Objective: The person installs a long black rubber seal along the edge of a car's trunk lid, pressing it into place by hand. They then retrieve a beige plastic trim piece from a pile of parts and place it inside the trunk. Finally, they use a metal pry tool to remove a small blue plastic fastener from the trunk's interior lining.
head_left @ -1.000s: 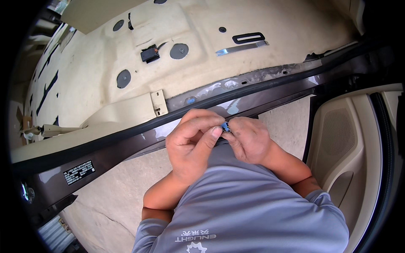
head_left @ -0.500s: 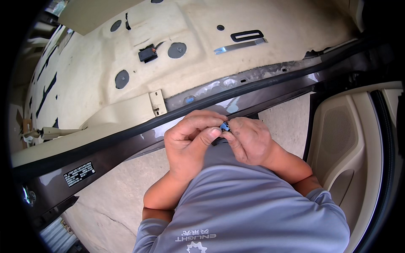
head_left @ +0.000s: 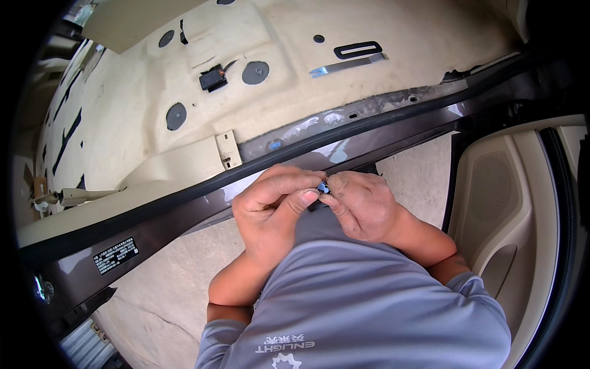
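Observation:
In front of my chest, over the car's door sill (head_left: 184,212), my two hands meet at a small blue-and-black piece (head_left: 322,186). It looks like a plastic trim clip, mostly covered by fingertips. My left hand (head_left: 267,203) pinches its left side between thumb and forefinger. Against the right side press the thumb and fingers of my right hand (head_left: 362,203). Beyond the hands, a metal pry tool (head_left: 347,65) with a forked end lies on the beige floor carpet (head_left: 289,37), beside a black oblong ring (head_left: 358,50).
A black rubber seal (head_left: 203,179) runs along the sill. A beige sill trim (head_left: 178,161) ends left of my hands, and a blue spot (head_left: 274,145) shows on bare metal. A black connector (head_left: 213,78) sits in the carpet. The open door panel (head_left: 491,178) stands at right.
Both hands have shifted slightly left with the small piece, still pinched between them. The piece appears turned a little.

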Motion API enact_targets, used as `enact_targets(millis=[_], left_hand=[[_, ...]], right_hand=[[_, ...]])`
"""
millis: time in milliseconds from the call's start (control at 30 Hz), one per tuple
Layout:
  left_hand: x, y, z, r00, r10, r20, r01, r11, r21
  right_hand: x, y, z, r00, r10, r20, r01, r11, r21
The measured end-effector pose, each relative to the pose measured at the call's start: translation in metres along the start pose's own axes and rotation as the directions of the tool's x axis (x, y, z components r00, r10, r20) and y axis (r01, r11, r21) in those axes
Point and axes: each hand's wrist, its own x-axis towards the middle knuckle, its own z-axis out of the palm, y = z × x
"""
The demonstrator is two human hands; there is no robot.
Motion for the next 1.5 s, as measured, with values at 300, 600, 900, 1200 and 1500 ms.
enact_targets(millis=[300, 600, 900, 1200, 1500], left_hand=[[-0.006, 0.002, 0.0, 0.997, 0.072, -0.012, -0.069, 0.98, 0.189], [-0.012, -0.003, -0.001, 0.997, 0.068, -0.034, -0.06, 0.978, 0.198], [0.0, -0.016, -0.003, 1.0, -0.003, -0.012, 0.004, 1.0, 0.017], [0.007, -0.037, -0.011, 0.982, -0.187, 0.018, 0.187, 0.982, -0.02], [0.014, -0.06, -0.021, 0.943, -0.332, -0.015, 0.331, 0.943, -0.011]], right_hand=[[-0.003, -0.003, 0.003, 0.998, 0.066, 0.013, -0.066, 0.997, 0.037], [-0.003, 0.0, 0.004, 0.989, 0.111, 0.096, -0.117, 0.991, 0.059], [-0.001, 0.012, 0.004, 0.99, 0.127, 0.057, -0.123, 0.99, -0.071], [0.001, 0.032, 0.011, 0.951, 0.285, 0.124, -0.277, 0.958, -0.078], [0.004, 0.078, 0.027, 0.958, 0.249, 0.143, -0.231, 0.964, -0.13]])
